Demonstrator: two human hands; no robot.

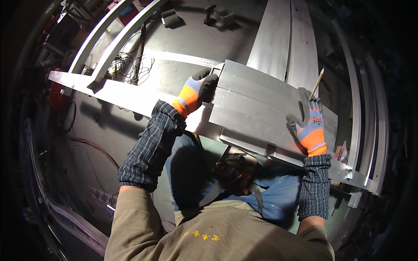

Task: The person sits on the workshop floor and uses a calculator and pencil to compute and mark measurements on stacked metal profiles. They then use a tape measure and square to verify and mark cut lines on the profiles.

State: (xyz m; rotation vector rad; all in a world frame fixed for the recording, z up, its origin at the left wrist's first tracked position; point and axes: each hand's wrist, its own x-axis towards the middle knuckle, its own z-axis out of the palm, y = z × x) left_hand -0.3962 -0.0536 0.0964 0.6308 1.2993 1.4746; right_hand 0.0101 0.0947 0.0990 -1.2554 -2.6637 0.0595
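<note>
My left hand, in a grey, blue and orange work glove, curls its fingers at the left end of several flat metal bars laid side by side. A pale block at its fingertips meets the end of a graduated steel rule, which reaches out to the left; the glove partly hides the grip. Over the right part of the bars rests my right hand, gloved alike, thumb spread. A wooden pencil sticks up between its fingers, its sharpened tip pointing away from me.
The bars lie across a long metal frame rail. Two wide metal profiles extend away beyond them. Upright frame rails stand at left, near tangled cables. A small open box and a cordless power tool sit on the floor.
</note>
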